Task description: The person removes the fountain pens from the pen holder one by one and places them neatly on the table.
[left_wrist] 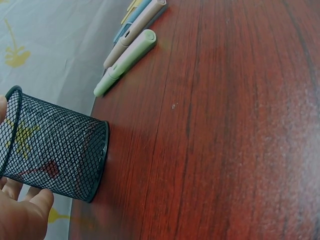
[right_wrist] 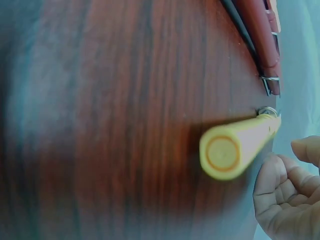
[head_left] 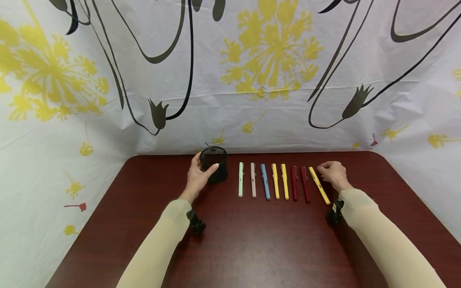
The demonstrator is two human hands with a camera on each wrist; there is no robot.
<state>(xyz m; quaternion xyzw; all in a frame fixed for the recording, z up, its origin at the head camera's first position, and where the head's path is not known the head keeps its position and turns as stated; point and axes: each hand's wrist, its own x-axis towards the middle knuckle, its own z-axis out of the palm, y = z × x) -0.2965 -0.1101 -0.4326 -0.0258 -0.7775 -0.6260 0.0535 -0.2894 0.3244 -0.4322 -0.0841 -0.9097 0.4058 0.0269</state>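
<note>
My left hand (head_left: 195, 178) grips a black mesh pen holder (head_left: 221, 172) that stands upright near the table's back edge. Its thumb lies across the near side, and in the left wrist view the fingers (left_wrist: 42, 201) wrap the mesh wall. At the right end of a row of pens, a yellow pen (head_left: 319, 185) lies slanted. Beside its far end is my right hand (head_left: 334, 175), fingers loosely bent and nothing in them. The right wrist view has the thumb (right_wrist: 306, 150) apart from the fingers, close to the yellow pen (right_wrist: 245, 142).
Left of the slanted pen lie two dark red pens (head_left: 305, 184), two yellow pens (head_left: 285, 182), a blue pen (head_left: 265, 182), a pale pink pen (head_left: 253, 182) and a mint green pen (head_left: 241, 180). Behind the dark red table (head_left: 252, 240) hangs a patterned white cloth (head_left: 201, 132).
</note>
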